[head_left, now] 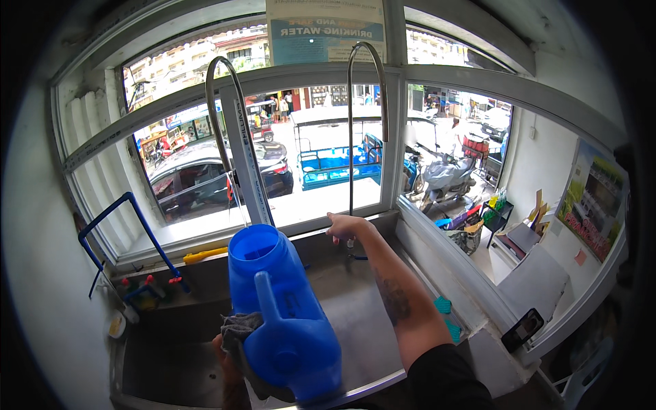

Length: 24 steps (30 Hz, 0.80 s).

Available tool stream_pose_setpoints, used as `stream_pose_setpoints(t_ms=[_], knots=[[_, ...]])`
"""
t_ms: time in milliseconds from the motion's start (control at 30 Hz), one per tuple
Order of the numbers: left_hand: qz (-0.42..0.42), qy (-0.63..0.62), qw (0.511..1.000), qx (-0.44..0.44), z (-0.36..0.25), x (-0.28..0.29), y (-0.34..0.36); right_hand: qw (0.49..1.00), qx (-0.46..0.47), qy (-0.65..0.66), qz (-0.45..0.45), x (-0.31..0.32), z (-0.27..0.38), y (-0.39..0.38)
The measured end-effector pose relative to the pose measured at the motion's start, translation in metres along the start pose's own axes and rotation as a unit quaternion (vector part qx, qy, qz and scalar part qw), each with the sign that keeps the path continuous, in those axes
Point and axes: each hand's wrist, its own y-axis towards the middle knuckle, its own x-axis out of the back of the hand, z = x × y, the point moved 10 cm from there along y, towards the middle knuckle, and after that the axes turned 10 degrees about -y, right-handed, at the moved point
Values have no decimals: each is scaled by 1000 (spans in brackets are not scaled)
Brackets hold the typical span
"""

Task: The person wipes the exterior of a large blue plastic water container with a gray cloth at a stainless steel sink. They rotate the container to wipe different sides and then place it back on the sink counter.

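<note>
A big blue plastic water jug (287, 328) with a moulded handle leans over the steel sink, its round open mouth up and away from me. Against its lower left side a grey cloth (240, 326) is bunched. My left hand (227, 359) is at that cloth, gripping it beside the jug, with its fingers mostly hidden. Stretched across the right basin, my right hand (347, 227) has a finger pointing left and the others partly bent. It is close to the right tall curved faucet (351, 157); contact is unclear. The left curved faucet (220, 116) rises behind the jug.
The steel sink (171, 355) spans the window ledge. A blue pipe frame (130, 201) and red-handled valves (149, 281) stand at the left, near a yellow tool (205, 255). Turquoise objects (444, 311) and a phone (523, 329) are at the right.
</note>
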Motion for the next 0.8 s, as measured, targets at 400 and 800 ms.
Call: stream_pose_setpoints(t_ms=[400,800], knots=[[30,5,999,21,-2,-16,18,879,402,141,-215,-6,129,-253],[-4,-142,984,108,15,-15,7,821,453,28,-346,-85,196,-326]])
